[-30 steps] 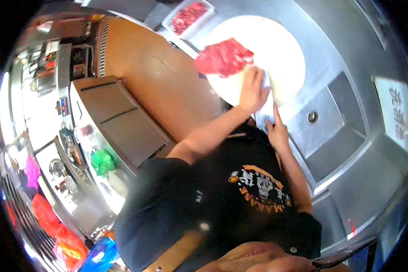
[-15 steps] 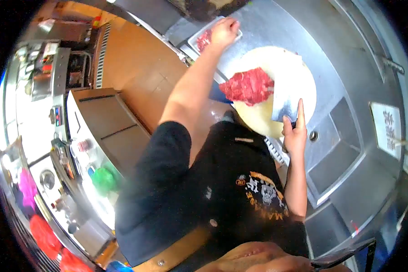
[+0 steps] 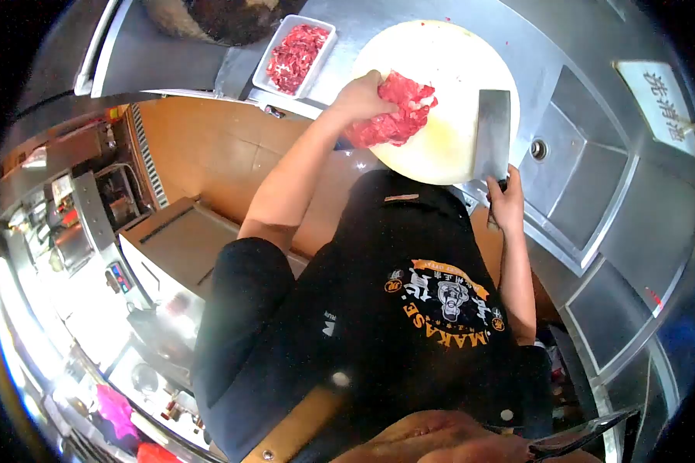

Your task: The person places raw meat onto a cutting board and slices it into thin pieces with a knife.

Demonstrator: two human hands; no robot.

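A slab of raw red meat (image 3: 406,108) lies at the left side of a round, cream-coloured chopping board (image 3: 452,65). My left hand (image 3: 367,100) is closed on the meat's left part, the thumb on top; some fingers are hidden. My right hand (image 3: 506,202) grips the handle of a cleaver (image 3: 493,135) at the board's right edge. Its broad blade points away from me, lying over the board and apart from the meat. A white plastic tub (image 3: 324,58) of small cut meat pieces (image 3: 297,58) stands beyond my left hand, left of the board.
The board rests on a steel counter (image 3: 517,46). To the right is a steel sink (image 3: 575,166) with a drain. A dark, rough round object (image 3: 216,19) sits at the back left. A white sign (image 3: 660,104) with characters is on the far right. Brown floor (image 3: 208,147) shows at left.
My left hand has left the tub and taken hold of the meat on the board. The cleaver, still in my right hand, has shifted toward the board's right edge. The view has turned.
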